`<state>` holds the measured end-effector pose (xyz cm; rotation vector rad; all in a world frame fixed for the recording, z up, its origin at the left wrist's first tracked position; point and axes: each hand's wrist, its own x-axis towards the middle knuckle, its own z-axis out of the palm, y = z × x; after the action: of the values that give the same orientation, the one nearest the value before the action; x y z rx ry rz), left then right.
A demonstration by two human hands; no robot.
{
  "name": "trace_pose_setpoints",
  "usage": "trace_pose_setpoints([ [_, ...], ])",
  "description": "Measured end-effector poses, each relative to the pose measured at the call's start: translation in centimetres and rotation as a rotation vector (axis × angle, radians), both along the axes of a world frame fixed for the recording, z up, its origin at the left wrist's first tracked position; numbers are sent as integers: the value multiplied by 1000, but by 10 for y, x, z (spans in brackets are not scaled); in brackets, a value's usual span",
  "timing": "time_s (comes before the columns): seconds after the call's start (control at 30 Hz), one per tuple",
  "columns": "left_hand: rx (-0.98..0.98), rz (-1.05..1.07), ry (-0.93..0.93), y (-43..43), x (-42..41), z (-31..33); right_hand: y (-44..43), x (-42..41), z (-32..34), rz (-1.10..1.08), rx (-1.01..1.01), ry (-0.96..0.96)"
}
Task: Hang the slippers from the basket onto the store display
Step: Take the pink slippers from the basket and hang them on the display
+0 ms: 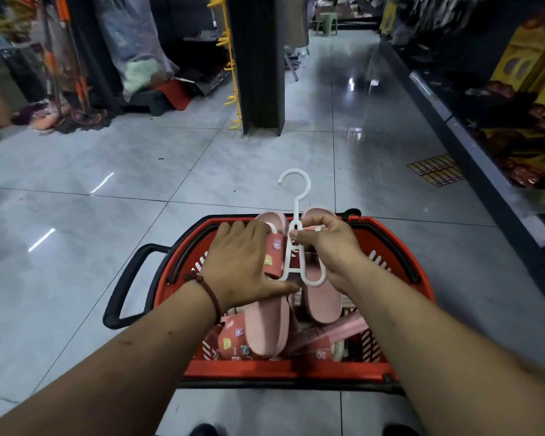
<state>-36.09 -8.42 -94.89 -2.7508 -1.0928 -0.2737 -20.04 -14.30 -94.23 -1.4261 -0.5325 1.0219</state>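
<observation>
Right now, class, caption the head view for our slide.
Left hand and right hand hold pink slippers on a white hanger over a red basket.

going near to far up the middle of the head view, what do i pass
near rim of the red basket → pink slippers → hook of the white hanger → black pillar → green stool
</observation>
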Motion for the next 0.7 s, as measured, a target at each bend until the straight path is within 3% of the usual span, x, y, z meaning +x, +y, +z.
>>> trace_pose_setpoints([
  [0.07, 80, 35, -47, -3, 4, -2, 2, -2, 1, 9, 6, 39],
  [0.23, 65, 90, -215, 0, 10, -2, 7, -5, 3, 26, 24, 66],
  [0.37, 67, 64, -123, 6, 16, -4, 9, -3, 7, 50, 35, 26],
  [0.43, 91, 74, -90, 10, 17, -7, 9, -2, 5, 65, 5, -192],
  [0.53, 120, 84, -82, 20, 14, -10, 9, 7, -7, 64, -139, -732],
  [0.7, 87, 85, 43, 24, 13, -13, 2, 27, -27, 325, -452, -999],
])
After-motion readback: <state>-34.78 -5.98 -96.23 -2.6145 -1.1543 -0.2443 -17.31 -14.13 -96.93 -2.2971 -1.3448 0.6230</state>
